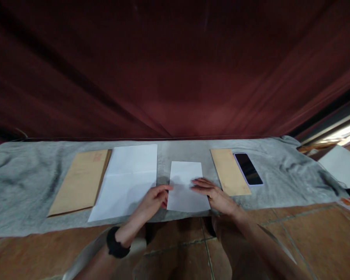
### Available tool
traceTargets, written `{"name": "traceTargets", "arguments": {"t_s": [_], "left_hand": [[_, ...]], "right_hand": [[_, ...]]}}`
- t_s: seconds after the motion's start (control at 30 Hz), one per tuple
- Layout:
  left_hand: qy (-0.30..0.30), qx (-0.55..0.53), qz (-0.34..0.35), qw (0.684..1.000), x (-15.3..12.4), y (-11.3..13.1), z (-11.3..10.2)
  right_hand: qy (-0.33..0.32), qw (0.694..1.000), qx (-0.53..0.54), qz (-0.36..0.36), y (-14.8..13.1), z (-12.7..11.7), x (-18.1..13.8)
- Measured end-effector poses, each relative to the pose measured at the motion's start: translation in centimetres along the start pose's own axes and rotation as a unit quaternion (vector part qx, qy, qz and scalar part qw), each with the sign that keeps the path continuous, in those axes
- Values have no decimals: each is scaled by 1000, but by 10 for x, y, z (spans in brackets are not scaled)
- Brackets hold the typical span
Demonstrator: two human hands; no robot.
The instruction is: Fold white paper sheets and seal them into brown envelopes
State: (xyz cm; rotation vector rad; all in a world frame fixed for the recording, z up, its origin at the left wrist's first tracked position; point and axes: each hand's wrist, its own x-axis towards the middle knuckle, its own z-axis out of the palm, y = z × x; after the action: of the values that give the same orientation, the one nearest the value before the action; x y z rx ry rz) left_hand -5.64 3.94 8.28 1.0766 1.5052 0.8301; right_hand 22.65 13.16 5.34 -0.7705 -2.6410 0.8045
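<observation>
"So, what are the hands on?"

"A small white paper (185,175), lying flat on the gray cloth (282,171) between them. The left hand (157,195) is at its left edge, fingers curled in, with the index fingertip on the paper. I can't tell whether the thumb pinches it from below."

"And the right hand (217,195)?"

"Loosely open, fingers stretched out and laid over the paper's right side, pressing or resting rather than gripping."

"What about the envelopes?"

"Far left is a stack of brown envelopes (78,182), with a reddish printed mark near the top corner. A single brown envelope (229,171) lies to the right of the small paper, tilted a little. Whether anything is inside any of them, I can't tell from above."

"What's next to them?"

"A big white paper (131,175) is just beside the stack, between it and the small paper. A phone (249,170), dark screen up, lies along the single envelope's right edge."
</observation>
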Motion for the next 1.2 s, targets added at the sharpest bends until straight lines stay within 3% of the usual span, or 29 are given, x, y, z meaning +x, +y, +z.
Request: {"name": "traceTargets", "arguments": {"t_s": [0.1, 0.17, 0.3, 0.47, 0.67, 0.87, 1.07, 1.2], "left_hand": [[64, 141, 140, 978, 2, -6, -1], [25, 214, 206, 955, 6, -9, 0], [-96, 252, 222, 937, 10, -9, -2], [-165, 188, 213, 944, 5, -2, -15], [-39, 142, 130, 980, 16, 3, -5], [98, 66, 88, 989, 40, -2, 11], [101, 71, 60, 990, 49, -5, 12], [78, 49, 69, 993, 45, -2, 8]], "right_hand": [[2, 1000, 19, 10, -2, -2, -1], [0, 1000, 24, 14, -3, -4, -3], [-8, 999, 25, 23, -2, -7, -6], [3, 997, 56, 58, 0, -12, -9], [56, 981, 139, 122, 2, -9, -7], [159, 960, 80, 218, 10, 7, 5], [203, 936, 135, 253, 8, 12, 12], [179, 931, 178, 265, 6, 9, 10]]}}
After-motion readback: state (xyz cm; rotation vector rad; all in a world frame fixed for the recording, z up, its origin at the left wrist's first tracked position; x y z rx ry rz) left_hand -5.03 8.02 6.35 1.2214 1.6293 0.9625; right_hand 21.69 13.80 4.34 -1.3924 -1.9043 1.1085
